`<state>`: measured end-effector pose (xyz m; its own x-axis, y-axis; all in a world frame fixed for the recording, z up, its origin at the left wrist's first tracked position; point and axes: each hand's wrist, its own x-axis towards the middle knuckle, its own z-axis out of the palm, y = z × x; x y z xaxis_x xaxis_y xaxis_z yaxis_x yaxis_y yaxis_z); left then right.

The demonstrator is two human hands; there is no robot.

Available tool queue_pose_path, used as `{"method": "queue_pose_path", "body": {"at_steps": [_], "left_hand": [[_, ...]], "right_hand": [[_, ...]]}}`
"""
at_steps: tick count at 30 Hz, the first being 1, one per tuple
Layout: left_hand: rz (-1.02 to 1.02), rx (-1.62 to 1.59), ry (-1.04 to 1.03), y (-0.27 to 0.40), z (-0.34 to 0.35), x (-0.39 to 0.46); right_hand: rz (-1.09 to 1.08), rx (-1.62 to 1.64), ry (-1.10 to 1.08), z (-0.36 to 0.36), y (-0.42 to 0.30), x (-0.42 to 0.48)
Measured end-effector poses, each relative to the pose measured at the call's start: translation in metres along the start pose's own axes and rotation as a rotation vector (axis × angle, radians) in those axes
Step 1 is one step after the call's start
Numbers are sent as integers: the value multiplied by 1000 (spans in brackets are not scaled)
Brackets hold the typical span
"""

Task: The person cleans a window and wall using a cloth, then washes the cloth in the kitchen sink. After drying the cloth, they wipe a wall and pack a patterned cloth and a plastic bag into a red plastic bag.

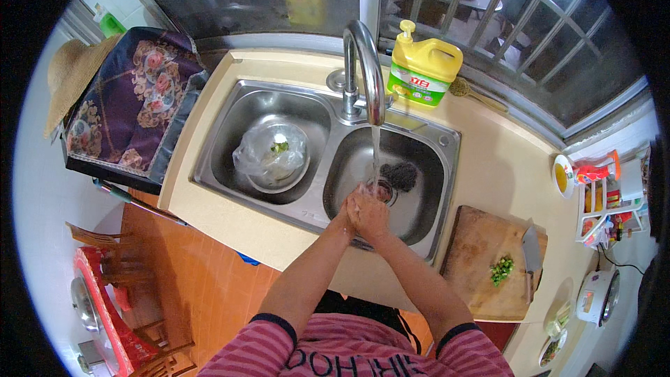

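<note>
My left hand [353,208] and my right hand [373,215] are pressed together over the right basin [345,167] of a stainless steel double sink. A stream of water [376,149] falls onto them from the curved chrome faucet [372,73]. The fingers overlap and are partly hidden, so whether anything lies between them is unclear. Just beyond my hands, a dark scouring pad [400,175] rests on the basin floor beside the drain [384,192]. In the left basin [225,115], a clear plastic bag [251,149] with green scraps sits in a bowl [282,187].
Behind the sink stand a yellow detergent jug [426,65] and a brush [479,95]. A wooden cutting board [471,256] at right bears a cleaver [531,251] and chopped greens [502,270]. Farther right are a condiment rack [589,204] and a white rice cooker [594,296].
</note>
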<state>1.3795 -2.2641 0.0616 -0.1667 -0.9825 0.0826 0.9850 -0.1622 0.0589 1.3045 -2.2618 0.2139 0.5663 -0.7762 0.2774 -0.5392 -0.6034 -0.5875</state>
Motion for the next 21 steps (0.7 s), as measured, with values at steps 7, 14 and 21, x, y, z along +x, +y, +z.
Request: {"method": "queue_pose_path", "body": {"at_steps": [7,14,21], "left_hand": [[-66,3,740,-20,82,9],[157,239,781,-1,97,5],[-16,226,491,18,51,4]], "right_hand": [[241,-387,-216,-10,43,27],[689,106,31,-7,116,34],[280,854,-205,-17,44,19]]}}
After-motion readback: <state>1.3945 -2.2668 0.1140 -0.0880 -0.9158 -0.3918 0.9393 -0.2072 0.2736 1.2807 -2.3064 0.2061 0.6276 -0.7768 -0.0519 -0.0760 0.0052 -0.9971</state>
